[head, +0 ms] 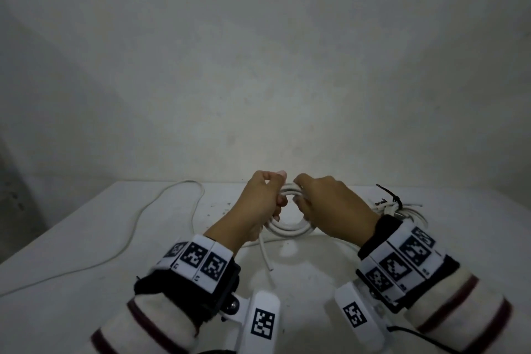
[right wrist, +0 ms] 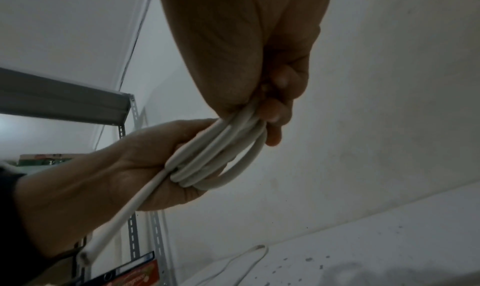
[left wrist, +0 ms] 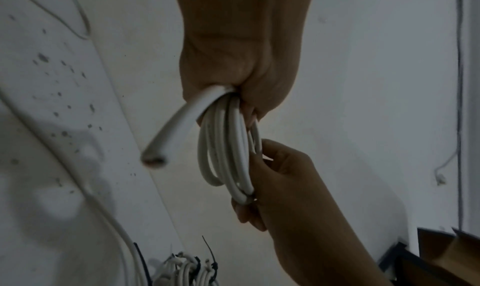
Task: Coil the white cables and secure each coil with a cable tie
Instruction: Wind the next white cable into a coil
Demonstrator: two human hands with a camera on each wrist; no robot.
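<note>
I am gripping the white cable coil between left hand and right hand, fingers clenched on opposite sides above the surface, winding looking finished, so tying probably comes next, needing a cable tie.

Coil: its sides are buried under my left hand and right hand.
Tied bundle: beyond my right hand, partly behind my wrist.
Loose cable: left of my left hand, cut off by the edge.
</note>
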